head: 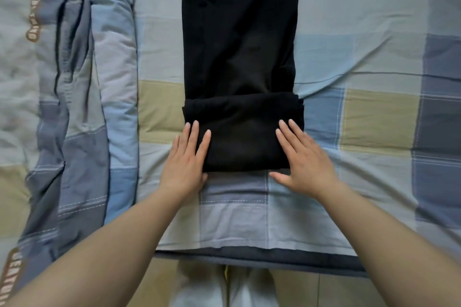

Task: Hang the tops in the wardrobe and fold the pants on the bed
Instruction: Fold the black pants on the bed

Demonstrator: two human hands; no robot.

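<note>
On the blue-and-tan checked bedsheet (349,112), long black fabric pants (239,32) lie lengthwise, near end folded over. Left hand (185,159) and right hand (304,157) rest flat on the fold's two sides, fingers (194,132) extended, slightly spread, gripping nothing.

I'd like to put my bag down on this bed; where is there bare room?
Right of the black pants, the checked sheet lies bare out to the picture's edge. A narrower bare strip runs between the pants and the rolled quilt. The near middle is crowded: left hand and right hand rest on the fold.
</note>
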